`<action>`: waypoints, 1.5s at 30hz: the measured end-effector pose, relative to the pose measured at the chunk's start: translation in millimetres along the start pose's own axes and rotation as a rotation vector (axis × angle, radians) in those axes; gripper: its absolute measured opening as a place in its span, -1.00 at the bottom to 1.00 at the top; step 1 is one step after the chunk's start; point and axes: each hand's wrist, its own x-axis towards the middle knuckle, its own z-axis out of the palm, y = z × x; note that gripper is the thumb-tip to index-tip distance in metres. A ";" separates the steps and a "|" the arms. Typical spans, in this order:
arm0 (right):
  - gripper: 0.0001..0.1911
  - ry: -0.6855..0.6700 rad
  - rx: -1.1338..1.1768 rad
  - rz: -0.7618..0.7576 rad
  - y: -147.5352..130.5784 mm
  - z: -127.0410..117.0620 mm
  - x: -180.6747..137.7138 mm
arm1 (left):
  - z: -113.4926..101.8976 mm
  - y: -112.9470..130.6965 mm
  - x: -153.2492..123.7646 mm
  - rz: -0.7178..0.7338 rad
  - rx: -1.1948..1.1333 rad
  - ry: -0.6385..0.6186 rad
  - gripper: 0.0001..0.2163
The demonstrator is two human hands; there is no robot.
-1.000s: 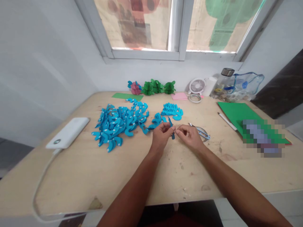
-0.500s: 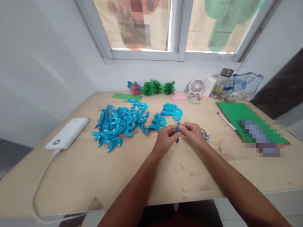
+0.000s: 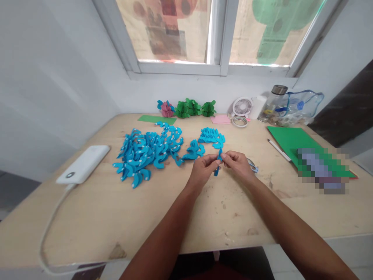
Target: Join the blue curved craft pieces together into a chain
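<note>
Between the fingertips of both hands is a small blue paper piece [image 3: 216, 171], seen nearly edge-on above the table. My left hand [image 3: 204, 168] pinches it from the left, and my right hand [image 3: 235, 161] pinches it from the right. Just beyond them lies a row of folded blue paper pieces [image 3: 210, 135], and a smaller blue cluster [image 3: 193, 150] sits to the left of it. Farther left spreads a large heap of curved blue paper pieces [image 3: 145, 149], several with small white squares. Scissors [image 3: 252, 165] lie partly hidden behind my right hand.
Green paper figures [image 3: 192, 107] and a pink one [image 3: 167, 109] stand along the wall. A small fan [image 3: 242, 106], tape roll [image 3: 239, 121] and bottle [image 3: 275, 102] are at the back right. Green sheets [image 3: 294, 142] and a pen [image 3: 279, 149] lie right; a corded white power bank [image 3: 83, 164] lies left.
The blue paper piece has tilted slightly, its lower end shifting left. My fingers have moved a little around it; the surrounding things stay in place.
</note>
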 end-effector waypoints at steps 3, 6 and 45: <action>-0.58 0.004 -0.019 0.004 0.7 -0.8 0.0 | -1.7 -2.4 0.5 -0.016 -0.016 0.043 -0.82; -0.63 0.004 -0.037 0.007 1.9 -1.0 0.0 | -2.5 -4.2 0.9 -0.013 -0.022 0.115 -0.82; -0.72 0.137 -1.116 0.053 30.8 -47.9 16.2 | -4.1 -13.1 6.5 -0.129 -0.184 0.176 -0.79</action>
